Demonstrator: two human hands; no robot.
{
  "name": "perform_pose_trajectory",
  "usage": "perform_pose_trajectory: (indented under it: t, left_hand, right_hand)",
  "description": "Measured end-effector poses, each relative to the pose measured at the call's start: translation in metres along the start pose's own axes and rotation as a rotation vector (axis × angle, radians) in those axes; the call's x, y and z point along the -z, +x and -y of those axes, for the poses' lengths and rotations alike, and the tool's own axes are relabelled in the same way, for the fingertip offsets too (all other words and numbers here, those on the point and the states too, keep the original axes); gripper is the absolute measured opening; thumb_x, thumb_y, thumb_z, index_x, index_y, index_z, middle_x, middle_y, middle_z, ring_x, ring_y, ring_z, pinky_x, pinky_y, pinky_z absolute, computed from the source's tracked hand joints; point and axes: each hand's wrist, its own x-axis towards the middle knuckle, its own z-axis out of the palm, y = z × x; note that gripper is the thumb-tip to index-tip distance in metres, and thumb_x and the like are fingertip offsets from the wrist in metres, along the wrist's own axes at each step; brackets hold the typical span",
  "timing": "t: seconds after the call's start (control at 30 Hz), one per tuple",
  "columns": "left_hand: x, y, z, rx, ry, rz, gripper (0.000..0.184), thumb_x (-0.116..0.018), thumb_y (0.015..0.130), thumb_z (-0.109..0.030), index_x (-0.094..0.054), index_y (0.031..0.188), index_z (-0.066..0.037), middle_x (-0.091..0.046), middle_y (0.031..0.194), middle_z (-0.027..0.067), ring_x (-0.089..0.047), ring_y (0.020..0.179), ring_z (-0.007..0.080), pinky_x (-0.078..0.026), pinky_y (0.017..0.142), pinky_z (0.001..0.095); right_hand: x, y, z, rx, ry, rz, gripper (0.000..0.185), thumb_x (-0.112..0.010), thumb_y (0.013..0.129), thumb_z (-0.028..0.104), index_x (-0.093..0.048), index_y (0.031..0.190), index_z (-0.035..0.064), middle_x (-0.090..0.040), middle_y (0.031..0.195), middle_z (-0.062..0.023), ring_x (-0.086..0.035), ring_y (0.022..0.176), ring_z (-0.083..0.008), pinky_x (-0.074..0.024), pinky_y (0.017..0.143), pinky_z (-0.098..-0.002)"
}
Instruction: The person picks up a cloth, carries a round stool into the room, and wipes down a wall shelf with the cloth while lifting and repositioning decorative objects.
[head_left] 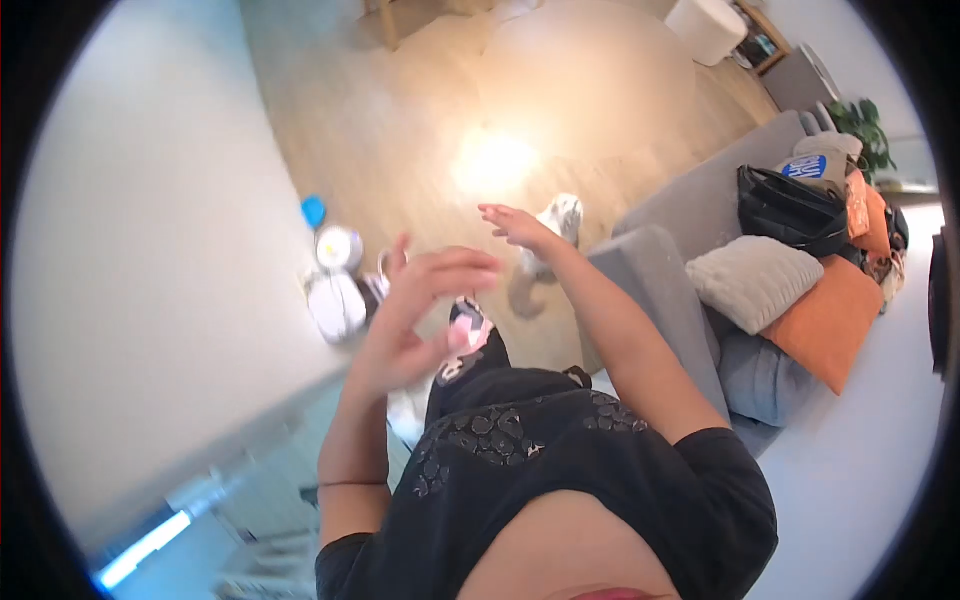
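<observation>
The person's left hand (425,315) was raised in front of the body, slightly blurred, its fingers loosely curved and its thumb spread well away from them, so its hold was released. The thumb overlapped a pink-and-dark patch (480,328) at the foot end of the trousers (500,390); it could not be told whether the two touched, or whether the patch was a slipper or a sock.

The right hand (520,228) was stretched farther forward, relaxed and released too, palm mostly downward with the fingers extended. In the view it covered part of a white cat (565,212) with a greyish tail; contact between them could not be made out. The cat was on the wooden floor (390,130), near the front corner of the grey sofa (680,190), by the armrest.

At the armrest end of the sofa lay a blue-grey cushion (765,380), with a pale cushion (755,283) and an orange cushion (825,320) overlapping beside it. Farther along the sofa, a black bag (790,212) sat next to a bag with blue print (812,166). A leafy plant (868,135) stood past the sofa's far end.

On the opposite side, by the lower edge of the pale wall (150,250), were a white box-like thing (337,305), a round white thing (338,247) and a small blue object (313,211), close together in a row.
</observation>
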Motion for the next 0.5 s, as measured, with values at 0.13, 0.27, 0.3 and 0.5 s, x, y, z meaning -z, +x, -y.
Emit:
perform_pose_trajectory:
  t: [0.13,0.27,0.3,0.5]
  left_hand:
    - [0.057,0.206,-0.026,-0.586,-0.656,0.694,0.078,-0.026,0.083,-0.067,-0.061,0.102,-0.001,-0.052,0.117,0.0184,-0.037,0.118,0.0333,0.006,0.101,0.0502]
    - [0.019,0.327,-0.048,-0.813,-1.097,0.778,0.087,-0.019,0.083,-0.068,-0.059,0.101,0.007,-0.046,0.117,0.026,-0.036,0.113,0.0372,-0.008,0.094,0.0516]
    - [0.012,0.349,-0.047,-0.88,-1.175,0.71,0.087,-0.019,0.083,-0.067,-0.06,0.099,0.008,-0.046,0.117,0.0253,-0.036,0.112,0.036,-0.016,0.092,0.0513]
    - [-0.022,0.488,-0.027,-0.714,-1.649,0.563,0.085,-0.017,0.086,-0.063,-0.061,0.088,0.01,-0.047,0.111,0.0279,-0.041,0.104,0.0377,-0.024,0.091,0.0482]
  right_hand:
    - [0.095,0.077,0.089,0.055,0.047,-0.162,0.049,-0.043,0.09,0.045,-0.044,0.129,0.015,-0.045,0.131,-0.0062,-0.048,0.112,-0.0251,-0.0371,0.092,-0.0371]
    - [0.198,0.11,0.146,0.11,0.195,-0.306,0.05,-0.039,0.089,0.05,-0.044,0.128,0.0195,-0.047,0.128,-0.0042,-0.047,0.111,-0.0211,-0.0344,0.093,-0.0376]
    - [0.217,0.116,0.153,0.122,0.206,-0.326,0.05,-0.039,0.089,0.05,-0.044,0.128,0.0195,-0.047,0.128,-0.0042,-0.047,0.111,-0.0211,-0.0344,0.093,-0.0376]
    - [0.372,0.154,0.157,0.046,0.324,-0.489,0.047,-0.039,0.09,0.047,-0.046,0.126,0.0177,-0.05,0.123,-0.0014,-0.049,0.104,-0.0176,-0.0359,0.09,-0.035]
